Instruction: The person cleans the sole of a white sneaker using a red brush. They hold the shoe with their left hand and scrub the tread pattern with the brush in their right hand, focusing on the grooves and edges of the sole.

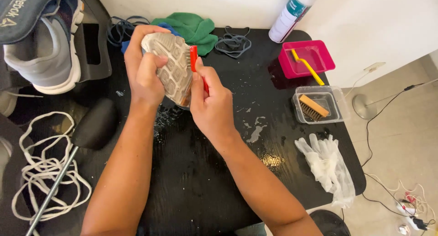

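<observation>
My left hand grips a shoe turned sole-up, its grey ridged sole facing me above the black table. My right hand holds a small red-handled brush with its bristles pressed against the right edge of the sole. Both hands are close together over the table's middle. Wet patches and white foam flecks lie on the table below the shoe.
A pink tub with a yellow brush, a clear tub with a wooden brush, white gloves, a spray bottle, a green cloth, dark laces, white laces, a grey shoe on a stand.
</observation>
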